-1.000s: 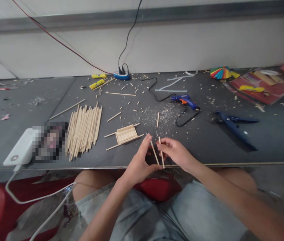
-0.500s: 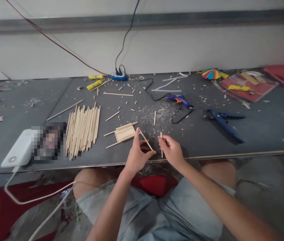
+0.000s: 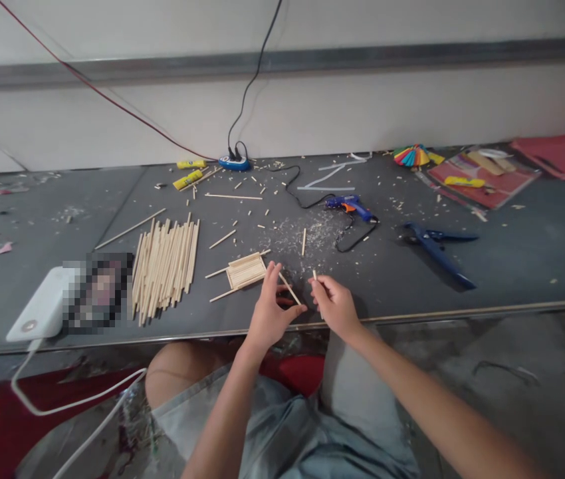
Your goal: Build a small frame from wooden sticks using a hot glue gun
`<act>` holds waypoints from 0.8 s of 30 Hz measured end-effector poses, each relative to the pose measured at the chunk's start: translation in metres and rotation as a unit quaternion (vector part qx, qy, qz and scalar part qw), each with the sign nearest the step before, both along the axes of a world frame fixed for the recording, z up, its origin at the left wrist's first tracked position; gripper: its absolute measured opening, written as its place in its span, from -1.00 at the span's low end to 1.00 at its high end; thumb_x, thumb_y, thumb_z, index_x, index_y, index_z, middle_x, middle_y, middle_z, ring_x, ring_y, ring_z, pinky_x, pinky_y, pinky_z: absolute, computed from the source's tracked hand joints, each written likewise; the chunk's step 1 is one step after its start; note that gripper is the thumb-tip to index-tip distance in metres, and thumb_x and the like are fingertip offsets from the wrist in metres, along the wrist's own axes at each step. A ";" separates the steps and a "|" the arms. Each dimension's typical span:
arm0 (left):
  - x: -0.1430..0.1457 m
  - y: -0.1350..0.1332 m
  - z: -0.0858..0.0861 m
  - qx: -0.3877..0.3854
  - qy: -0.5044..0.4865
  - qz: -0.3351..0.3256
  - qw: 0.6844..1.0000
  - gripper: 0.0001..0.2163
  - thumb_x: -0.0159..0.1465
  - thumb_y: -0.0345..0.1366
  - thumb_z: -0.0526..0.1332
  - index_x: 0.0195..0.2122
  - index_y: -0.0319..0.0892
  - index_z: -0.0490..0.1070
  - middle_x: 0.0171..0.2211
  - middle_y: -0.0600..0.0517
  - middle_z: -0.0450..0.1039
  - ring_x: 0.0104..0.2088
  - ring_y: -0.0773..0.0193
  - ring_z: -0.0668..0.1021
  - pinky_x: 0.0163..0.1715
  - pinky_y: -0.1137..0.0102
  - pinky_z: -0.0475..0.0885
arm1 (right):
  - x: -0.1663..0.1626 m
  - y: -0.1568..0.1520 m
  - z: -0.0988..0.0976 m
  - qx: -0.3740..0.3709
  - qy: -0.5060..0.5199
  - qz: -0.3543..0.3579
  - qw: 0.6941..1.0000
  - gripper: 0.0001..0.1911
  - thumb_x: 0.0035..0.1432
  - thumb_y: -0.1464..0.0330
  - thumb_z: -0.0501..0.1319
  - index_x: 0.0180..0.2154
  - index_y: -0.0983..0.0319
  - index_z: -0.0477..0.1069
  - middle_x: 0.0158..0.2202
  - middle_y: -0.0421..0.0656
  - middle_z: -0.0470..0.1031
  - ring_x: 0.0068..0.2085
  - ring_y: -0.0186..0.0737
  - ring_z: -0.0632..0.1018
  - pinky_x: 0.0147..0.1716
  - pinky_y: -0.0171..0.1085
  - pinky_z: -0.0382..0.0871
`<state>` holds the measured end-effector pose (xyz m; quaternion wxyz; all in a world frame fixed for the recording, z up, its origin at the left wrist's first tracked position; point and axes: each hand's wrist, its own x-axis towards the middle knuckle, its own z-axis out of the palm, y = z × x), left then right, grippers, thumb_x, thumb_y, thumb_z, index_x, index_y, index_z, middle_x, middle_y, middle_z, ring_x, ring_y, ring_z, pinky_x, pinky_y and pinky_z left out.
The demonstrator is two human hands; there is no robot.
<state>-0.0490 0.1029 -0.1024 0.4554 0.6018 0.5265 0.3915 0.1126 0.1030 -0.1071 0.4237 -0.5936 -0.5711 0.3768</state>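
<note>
My left hand (image 3: 268,313) is at the table's front edge, thumb and fingertips bridging the two ends of a thin wooden stick (image 3: 290,289). Just right of it, my right hand (image 3: 336,307) pinches a short wooden stick (image 3: 314,273), mostly covered by the fingers. A small gap separates the two hands. Beside my left fingers lies a small frame of glued sticks (image 3: 246,271), with longer ends jutting out to the left. A loose short stick (image 3: 304,241) rests beyond my hands.
A pile of sticks (image 3: 167,266) lies left, near a white power bank (image 3: 43,303) and a blurred-out item (image 3: 100,289). Behind are a blue glue gun (image 3: 349,205) with its cord and a blue power socket (image 3: 233,161). Blue cutters (image 3: 439,256) lie right. Scraps litter the table (image 3: 392,286).
The view has shifted slightly. My right hand has turned a little, covering more of its short stick. My right leg has moved inward under the table. Both hands keep their sticks.
</note>
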 end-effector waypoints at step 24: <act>0.004 0.000 0.010 0.044 0.189 -0.074 0.978 -0.42 0.04 -0.27 0.31 0.12 -0.10 0.26 0.34 -0.12 -0.31 -0.15 0.14 0.54 -0.17 0.26 0.48 | -0.001 0.002 0.001 0.018 -0.004 -0.011 1.000 -0.66 0.19 0.14 0.02 -0.29 0.22 0.44 -0.51 -0.15 0.47 -0.52 -0.27 0.47 -0.54 -0.36 0.32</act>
